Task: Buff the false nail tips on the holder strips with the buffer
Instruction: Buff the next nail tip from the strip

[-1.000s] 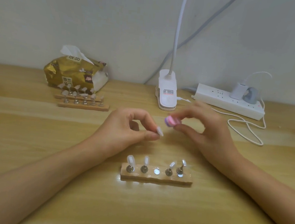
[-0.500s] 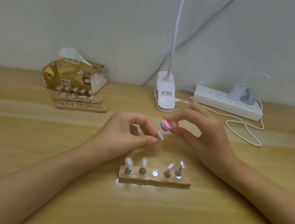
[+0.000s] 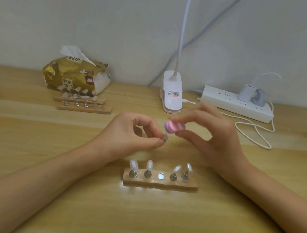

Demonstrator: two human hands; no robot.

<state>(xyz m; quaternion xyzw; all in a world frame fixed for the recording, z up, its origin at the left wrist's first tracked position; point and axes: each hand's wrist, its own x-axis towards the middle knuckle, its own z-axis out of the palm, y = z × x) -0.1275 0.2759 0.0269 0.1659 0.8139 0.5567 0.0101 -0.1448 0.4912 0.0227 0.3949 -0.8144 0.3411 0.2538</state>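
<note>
My left hand (image 3: 130, 133) pinches one false nail tip (image 3: 165, 137) between thumb and forefinger above the table. My right hand (image 3: 212, 134) grips a small pink and purple striped buffer (image 3: 174, 127) just above and right of that tip, close to it; whether they touch I cannot tell. In front of both hands lies a wooden holder strip (image 3: 159, 183) with several clear nail tips standing on metal pegs and one bare metal disc (image 3: 161, 176) in its middle. Two more wooden holder strips (image 3: 83, 108) with nail tips lie at the back left.
A gold tissue pack (image 3: 74, 76) sits behind the far strips. A white clip lamp base (image 3: 172, 97) stands at the back centre, its neck rising out of view. A white power strip (image 3: 235, 105) with plugs and a looping white cable (image 3: 255, 132) lies at the back right.
The buffer has shifted slightly up and right of the pinched nail tip, and the tip now shows less between my left fingers. The holder strips have not moved.
</note>
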